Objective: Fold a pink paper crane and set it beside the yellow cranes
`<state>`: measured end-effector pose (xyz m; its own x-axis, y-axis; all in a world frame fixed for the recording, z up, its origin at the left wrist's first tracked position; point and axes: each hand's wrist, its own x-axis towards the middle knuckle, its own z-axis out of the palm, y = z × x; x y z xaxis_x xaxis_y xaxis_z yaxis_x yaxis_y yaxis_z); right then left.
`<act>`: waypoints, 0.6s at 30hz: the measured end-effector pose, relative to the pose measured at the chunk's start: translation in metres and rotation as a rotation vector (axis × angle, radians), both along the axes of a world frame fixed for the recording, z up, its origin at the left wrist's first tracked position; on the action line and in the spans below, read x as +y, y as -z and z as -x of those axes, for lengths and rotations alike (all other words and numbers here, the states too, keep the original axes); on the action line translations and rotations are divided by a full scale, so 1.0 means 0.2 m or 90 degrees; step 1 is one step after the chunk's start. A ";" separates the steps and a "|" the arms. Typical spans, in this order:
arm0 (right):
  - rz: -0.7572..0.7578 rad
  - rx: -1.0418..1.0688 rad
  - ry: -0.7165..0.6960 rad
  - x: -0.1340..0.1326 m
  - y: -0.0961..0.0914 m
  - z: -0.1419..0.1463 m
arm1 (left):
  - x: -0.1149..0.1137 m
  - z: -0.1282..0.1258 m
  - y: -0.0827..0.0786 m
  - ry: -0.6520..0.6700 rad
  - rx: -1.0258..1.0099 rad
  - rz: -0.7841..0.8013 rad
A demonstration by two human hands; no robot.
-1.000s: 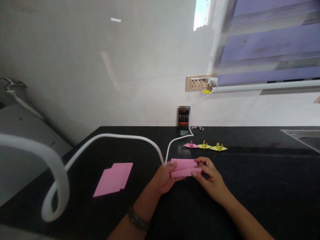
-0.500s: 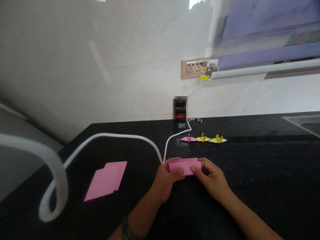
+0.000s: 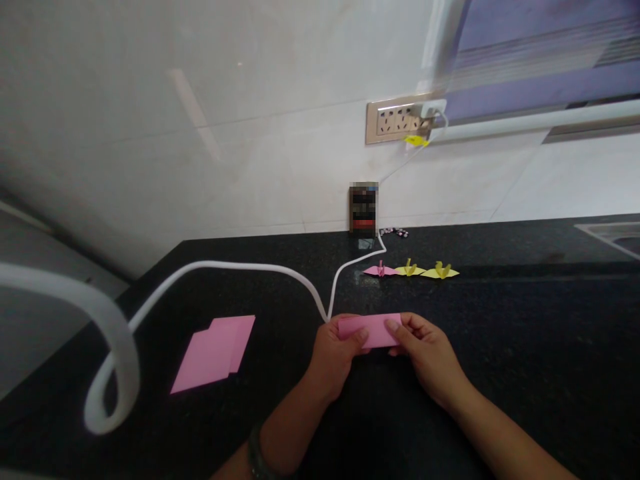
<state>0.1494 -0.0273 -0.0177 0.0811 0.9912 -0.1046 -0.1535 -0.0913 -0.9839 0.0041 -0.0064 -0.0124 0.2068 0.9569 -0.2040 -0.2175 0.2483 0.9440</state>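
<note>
A folded sheet of pink paper (image 3: 376, 332) is held above the dark counter between both hands. My left hand (image 3: 336, 357) pinches its left end, thumb in front and fingers behind. At the right end, my right hand (image 3: 425, 350) grips the paper with its thumb pressed on the front face; most of its fingers are behind. To the left lie overlapping pink paper sheets (image 3: 213, 353). Beyond the hands stand a pink paper crane (image 3: 381, 270) and two yellow ones, the middle crane (image 3: 410, 271) and the right crane (image 3: 441, 272), in a row.
A white cable (image 3: 240, 265) loops over the left side and passes close to my left hand. A device with a blurred screen (image 3: 364, 210) leans on the wall below a socket panel (image 3: 395, 120). At right is a sink edge (image 3: 607, 240). The dark counter (image 3: 525, 347) runs underneath.
The upper flap of the pink paper has been brought level, so it now shows as one narrow strip. My right thumb has shifted slightly up and right. The camera view has tilted a little.
</note>
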 end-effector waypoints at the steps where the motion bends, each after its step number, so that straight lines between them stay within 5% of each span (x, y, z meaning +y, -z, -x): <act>1: 0.000 -0.017 -0.003 0.00 0.00 0.00 | 0.00 0.00 0.00 -0.004 -0.001 0.006; 18: 0.021 -0.071 -0.002 0.00 0.04 -0.02 | 0.01 0.00 0.03 0.003 -0.031 0.039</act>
